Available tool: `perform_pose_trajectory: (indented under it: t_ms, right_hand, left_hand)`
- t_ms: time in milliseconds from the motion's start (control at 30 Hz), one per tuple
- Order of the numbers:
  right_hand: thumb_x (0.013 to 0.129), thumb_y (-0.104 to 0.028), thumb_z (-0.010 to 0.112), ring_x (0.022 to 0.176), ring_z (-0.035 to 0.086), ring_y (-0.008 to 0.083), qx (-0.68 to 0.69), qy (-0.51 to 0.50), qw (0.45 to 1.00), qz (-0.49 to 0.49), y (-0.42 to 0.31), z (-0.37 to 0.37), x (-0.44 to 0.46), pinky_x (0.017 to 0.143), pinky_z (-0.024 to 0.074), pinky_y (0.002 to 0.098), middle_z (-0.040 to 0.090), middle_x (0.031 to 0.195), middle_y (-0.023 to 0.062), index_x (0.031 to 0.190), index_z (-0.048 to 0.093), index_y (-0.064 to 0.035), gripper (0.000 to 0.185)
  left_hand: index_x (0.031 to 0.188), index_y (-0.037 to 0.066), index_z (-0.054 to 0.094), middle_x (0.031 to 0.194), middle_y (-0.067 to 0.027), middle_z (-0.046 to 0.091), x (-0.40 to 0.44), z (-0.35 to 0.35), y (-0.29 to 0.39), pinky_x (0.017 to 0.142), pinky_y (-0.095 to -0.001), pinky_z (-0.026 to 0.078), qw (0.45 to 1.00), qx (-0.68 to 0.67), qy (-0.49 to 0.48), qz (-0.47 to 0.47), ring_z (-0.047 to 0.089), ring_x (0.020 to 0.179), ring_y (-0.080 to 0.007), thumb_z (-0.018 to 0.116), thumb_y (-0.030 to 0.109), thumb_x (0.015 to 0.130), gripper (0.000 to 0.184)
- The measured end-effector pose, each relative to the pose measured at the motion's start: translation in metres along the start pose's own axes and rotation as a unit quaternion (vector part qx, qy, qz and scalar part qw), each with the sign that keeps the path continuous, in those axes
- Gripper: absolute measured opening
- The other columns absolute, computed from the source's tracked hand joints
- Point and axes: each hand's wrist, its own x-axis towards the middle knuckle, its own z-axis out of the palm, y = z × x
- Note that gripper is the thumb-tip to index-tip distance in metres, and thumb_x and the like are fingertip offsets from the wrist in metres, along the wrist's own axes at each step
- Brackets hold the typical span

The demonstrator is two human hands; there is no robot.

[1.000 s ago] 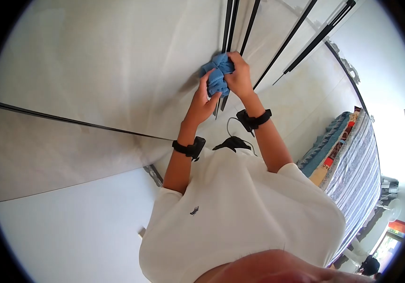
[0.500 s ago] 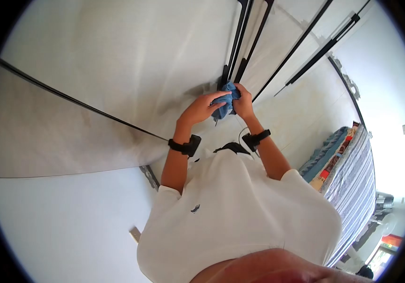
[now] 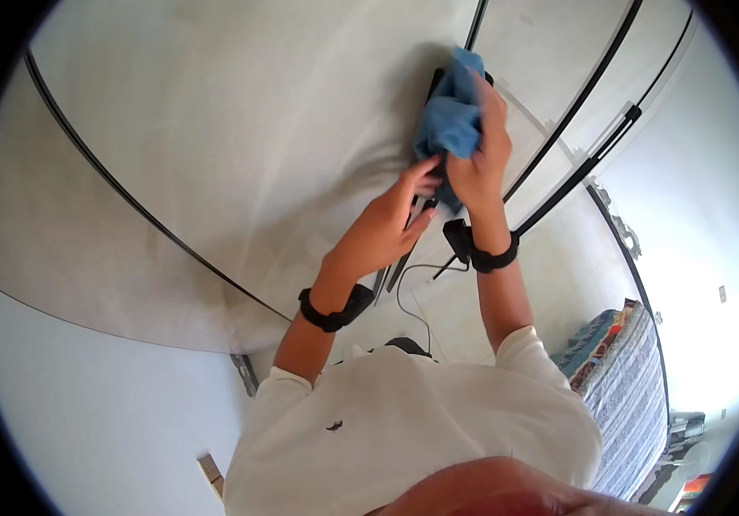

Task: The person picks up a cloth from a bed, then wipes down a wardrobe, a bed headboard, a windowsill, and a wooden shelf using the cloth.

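A crumpled blue cloth point(image 3: 453, 120) lies against the black handles on a large pale panelled surface and covers part of them. My right hand point(image 3: 483, 146) is wrapped round the cloth's right side, its fingertips blurred near the top. Just below and left of the cloth is my left hand point(image 3: 391, 225), fingers apart, the fingertips close to the cloth's lower end; whether they touch it is unclear. Black straps with small boxes sit on both wrists. A thin cable point(image 3: 404, 297) hangs below the right wrist.
Long black strips point(image 3: 577, 95) run across the pale panels. At the lower right stands a bed or mattress with a striped cover point(image 3: 623, 413) and folded fabrics beside it. A fan point(image 3: 694, 462) is behind it. A wall switch point(image 3: 211, 471) shows at the lower left.
The cloth has moved up along the handles with my right hand and is more spread out. My left hand has come away from its middle to its lower end.
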Motion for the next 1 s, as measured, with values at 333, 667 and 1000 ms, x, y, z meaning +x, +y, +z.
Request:
perform_pose_trajectory:
  t_ms: [333,667,1000]
  right_hand:
    - [0.054,0.011,0.06,0.097,0.05,0.0317,-0.082,-0.046,0.992,-0.078,0.03,0.025,-0.032,0.085,0.0426,0.0404,0.06,0.106,0.0057,0.099,0.065,-0.0088,0.05]
    - [0.062,0.007,0.06,0.104,0.05,0.0339,0.065,-0.31,0.948,0.024,0.062,0.001,-0.167,0.09,0.0437,0.0427,0.059,0.108,0.0057,0.101,0.065,-0.0094,0.043]
    - [0.076,-0.001,0.066,0.093,0.067,0.0286,0.164,-0.214,0.956,0.118,0.083,-0.009,-0.122,0.083,0.0512,0.0341,0.068,0.105,0.0152,0.107,0.066,-0.0021,0.031]
  left_hand:
    - [0.138,0.004,0.029,0.119,-0.0181,0.057,-0.009,0.031,-0.059,0.08,-0.036,0.052,0.97,0.031,-0.136,-0.201,0.063,0.102,-0.0271,0.062,0.017,0.089,0.06]
    - [0.121,0.0,0.051,0.113,-0.0171,0.059,-0.063,0.058,-0.114,0.086,-0.0354,0.046,0.962,0.075,-0.017,-0.261,0.057,0.102,-0.0274,0.06,0.016,0.088,0.037]
    - [0.119,0.002,0.037,0.097,-0.022,0.061,-0.041,0.107,-0.088,0.075,-0.0431,0.047,0.904,0.156,0.324,-0.233,0.06,0.094,-0.0367,0.067,0.018,0.081,0.05]
